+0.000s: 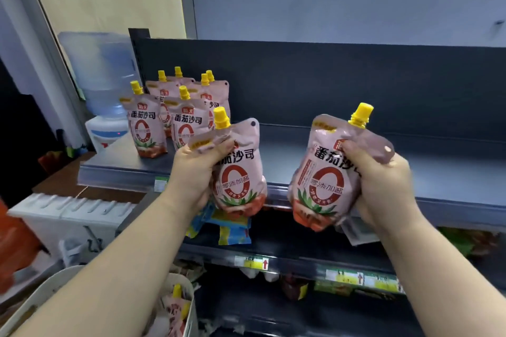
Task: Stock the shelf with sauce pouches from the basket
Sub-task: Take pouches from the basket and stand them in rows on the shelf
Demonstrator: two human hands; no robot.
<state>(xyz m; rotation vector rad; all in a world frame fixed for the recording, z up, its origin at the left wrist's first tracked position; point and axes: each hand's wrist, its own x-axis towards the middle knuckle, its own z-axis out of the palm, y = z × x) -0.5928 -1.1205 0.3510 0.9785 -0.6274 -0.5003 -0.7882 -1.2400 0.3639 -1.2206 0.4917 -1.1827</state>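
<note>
Head view: the left fingers [223, 146] are curled tight over the upper edge of one sauce pouch [241, 180], just under its yellow spout, and the left hand [191, 172] holds it upright in front of the shelf edge. The right fingers [353, 151] are wrapped round the neck of a second pouch [323, 183]. They crumple its top corner, and the right hand [383, 186] carries it tilted slightly to the right. Both pouches hang in the air before the shelf [451, 172]; neither one touches its deck.

On the shelf, at its far left end, a cluster of about six standing pouches [164, 123] is packed in short rows with their labels facing out. The rest of that deck, to the right of the cluster, shows no pouches.

Low at the left, the basket [191, 290] has at least one more pouch [176, 306] inside; most of its inside is hidden by the left forearm.

By my reading the job is early to midway: one small block is stocked, two pouches are on their way up, and an unknown number wait in the basket. The likely spot for this pair is just beside the standing cluster.
</note>
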